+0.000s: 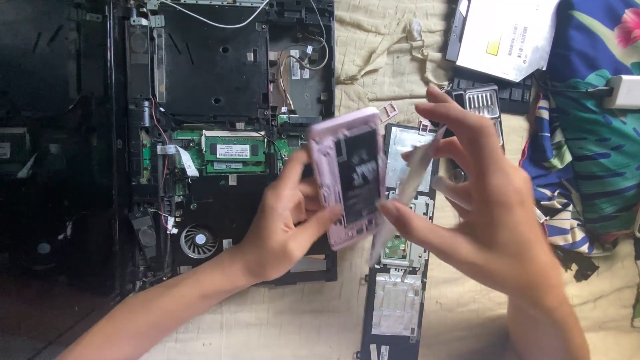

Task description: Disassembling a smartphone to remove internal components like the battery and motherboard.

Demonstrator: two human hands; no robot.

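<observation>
Left hand: the left hand point(288, 213) at frame centre is closed around the opened pink plastic phone body point(347, 177), thumb on its near edge, fingers behind it and hidden.
Phone body: held tilted above the laptop's lower right corner; a dark inner panel faces the camera; its outline is smeared by motion blur.
Right hand: the right hand point(483, 200) at centre right pinches a thin pale strip-shaped part point(408, 187) between thumb and forefinger, the remaining fingers spread open.
Pale part: blurred; its kind cannot be told, nor whether it touches the phone body.
Laptop: a black opened laptop chassis point(220, 73) fills the upper left, with a green circuit board point(230, 152) and a round cooling fan point(198, 240) exposed; its left portion is lost in shadow.
Second unit: a dark dismantled slim device point(393, 300) lies at lower centre, its upper part covered by the hands, its foot cut by the bottom edge.
Surface: a cream cloth point(373, 60) lies under everything; what carries it cannot be seen.
Upper right: a white sheet point(507, 33) and a blue-green floral fabric point(593, 133), both cut by the frame.
</observation>
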